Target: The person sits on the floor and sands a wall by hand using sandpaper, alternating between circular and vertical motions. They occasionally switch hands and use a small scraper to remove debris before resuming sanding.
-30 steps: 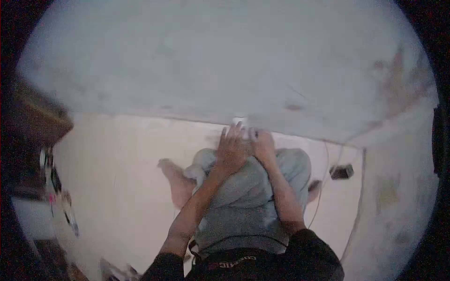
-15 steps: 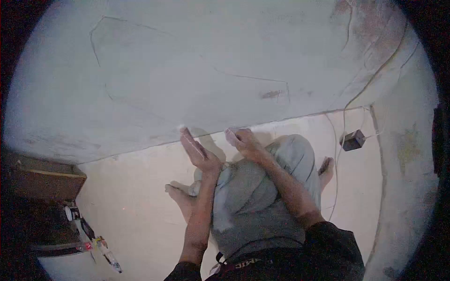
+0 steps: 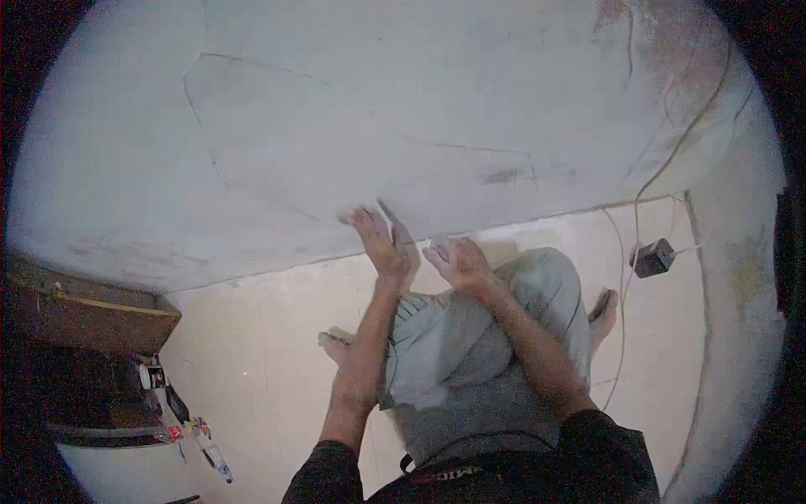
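Observation:
My left hand (image 3: pixel 384 244) is raised above the floor in front of my lap, its fingers apart and pointing towards the wall; the fingertips are a little blurred. Just to its right, my right hand (image 3: pixel 456 259) has its fingers curled in, and whether anything is inside them is too small to tell. The two hands are near each other with a small gap between them. Below them are my crossed legs in grey trousers (image 3: pixel 453 344).
A pale wall (image 3: pixel 336 134) rises ahead of the light floor (image 3: pixel 277 361). On the right lies a black box (image 3: pixel 653 258) with cables. At the left stand a brown wooden piece of furniture (image 3: pixel 101 323), a white container (image 3: pixel 153 376) and a clear bottle (image 3: pixel 216 460).
My left hand has turned and spread its fingers, moving up and right. My right hand has shifted slightly right. The whole view has shifted a little.

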Available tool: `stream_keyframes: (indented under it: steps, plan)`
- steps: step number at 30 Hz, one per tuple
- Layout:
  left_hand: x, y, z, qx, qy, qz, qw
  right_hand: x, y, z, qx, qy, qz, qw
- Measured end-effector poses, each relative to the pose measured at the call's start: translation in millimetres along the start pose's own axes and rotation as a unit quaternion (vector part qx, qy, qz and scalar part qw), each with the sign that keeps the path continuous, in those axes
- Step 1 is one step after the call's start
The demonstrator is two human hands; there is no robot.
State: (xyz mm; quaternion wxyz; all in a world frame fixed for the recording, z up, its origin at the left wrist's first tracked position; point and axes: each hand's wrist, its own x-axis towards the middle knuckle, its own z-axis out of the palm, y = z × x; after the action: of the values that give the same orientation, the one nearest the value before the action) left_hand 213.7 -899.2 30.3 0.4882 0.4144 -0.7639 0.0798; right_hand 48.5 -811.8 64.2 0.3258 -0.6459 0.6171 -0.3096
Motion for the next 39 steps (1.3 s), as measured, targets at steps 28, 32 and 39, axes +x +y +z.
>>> stream_keyframes:
  steps: [28,32,39]
  plan:
    - [221,54,-84,0.079,0.141,0.105,0.981,0,-5,-2,-0.031,-0.027,0.005,0.999]
    - [208,41,-87,0.084,0.127,0.109,0.982,-5,-2,-1,-0.026,0.007,0.003,1.000]
    - [13,14,-8,-0.001,-0.023,-0.059,0.998,0,6,4,-0.038,0.007,0.032,0.999]
